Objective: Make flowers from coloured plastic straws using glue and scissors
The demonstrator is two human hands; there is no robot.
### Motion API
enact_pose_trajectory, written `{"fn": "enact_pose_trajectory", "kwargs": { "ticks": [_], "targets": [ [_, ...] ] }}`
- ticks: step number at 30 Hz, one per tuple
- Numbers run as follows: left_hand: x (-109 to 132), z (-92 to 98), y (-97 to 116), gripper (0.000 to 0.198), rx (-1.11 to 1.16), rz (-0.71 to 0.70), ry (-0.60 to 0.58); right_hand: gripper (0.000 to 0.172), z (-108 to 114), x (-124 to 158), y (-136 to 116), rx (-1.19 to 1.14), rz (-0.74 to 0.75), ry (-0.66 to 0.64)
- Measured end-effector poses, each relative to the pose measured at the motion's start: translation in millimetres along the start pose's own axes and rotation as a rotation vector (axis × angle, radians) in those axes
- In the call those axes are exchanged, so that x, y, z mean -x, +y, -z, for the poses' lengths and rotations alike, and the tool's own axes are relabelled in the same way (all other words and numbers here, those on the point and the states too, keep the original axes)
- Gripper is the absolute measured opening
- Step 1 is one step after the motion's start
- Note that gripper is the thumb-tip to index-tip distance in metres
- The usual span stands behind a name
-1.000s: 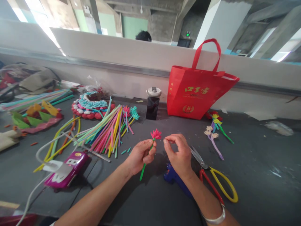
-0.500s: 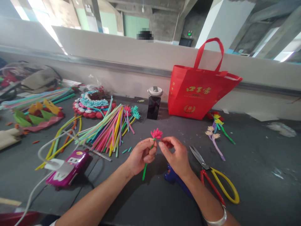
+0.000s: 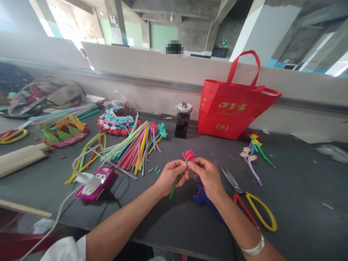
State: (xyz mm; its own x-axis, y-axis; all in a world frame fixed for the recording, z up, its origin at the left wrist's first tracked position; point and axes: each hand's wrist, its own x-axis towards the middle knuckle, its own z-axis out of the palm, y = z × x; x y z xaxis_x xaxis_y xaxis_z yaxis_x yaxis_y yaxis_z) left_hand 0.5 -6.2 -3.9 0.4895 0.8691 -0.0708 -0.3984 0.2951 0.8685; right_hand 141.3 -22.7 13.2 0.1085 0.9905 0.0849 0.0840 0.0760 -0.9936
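A pink pipe-cleaner flower [image 3: 188, 155] with a green stem stands upright between my hands. My left hand [image 3: 171, 177] pinches it just under the petals, and the stem slants down below the fingers. Thumb and fingertips of my right hand [image 3: 208, 177] close on the same spot at the flower's base, touching my left thumb. Partly hidden under my right wrist lies a blue tool [image 3: 201, 197], which looks like a glue gun. Scissors [image 3: 240, 189] with one red and one yellow handle lie half open, to the right of my right forearm.
Pipe cleaners [image 3: 133, 148] lie bundled at left, near a purple power strip [image 3: 98, 185] with a white cable. A lidded cup [image 3: 182, 121] and a red bag [image 3: 233, 108] stand at the back. Finished flowers [image 3: 251, 159] lie at right; a flower garland [image 3: 116, 119] sits at back left.
My right hand has come in from beside the flower and its fingertips now close at the flower's base. The camera view has shifted slightly left.
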Motion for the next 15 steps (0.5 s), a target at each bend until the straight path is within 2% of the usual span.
{"fn": "enact_pose_trajectory", "kwargs": {
  "ticks": [4, 9, 12, 15],
  "targets": [
    [7.4, -13.8, 0.2, 0.032, -0.036, -0.008, 0.050, 0.027, 9.0, 19.3, -9.9, 0.023, 0.007, -0.033],
    [26.9, -26.0, 7.7, 0.028, -0.032, -0.005, 0.115, 0.032, 33.0, 70.5, -15.3, 0.040, -0.019, -0.032],
    [45.8, -24.2, 11.5, 0.028, -0.023, -0.048, 0.178, 0.036, 43.1, 103.5, -6.8, -0.052, -0.038, -0.025],
    [66.8, -12.1, 16.6, 0.028, -0.031, -0.126, 0.279, 0.046, 42.4, 123.9, 3.1, -0.098, -0.041, -0.051]
  ]
}}
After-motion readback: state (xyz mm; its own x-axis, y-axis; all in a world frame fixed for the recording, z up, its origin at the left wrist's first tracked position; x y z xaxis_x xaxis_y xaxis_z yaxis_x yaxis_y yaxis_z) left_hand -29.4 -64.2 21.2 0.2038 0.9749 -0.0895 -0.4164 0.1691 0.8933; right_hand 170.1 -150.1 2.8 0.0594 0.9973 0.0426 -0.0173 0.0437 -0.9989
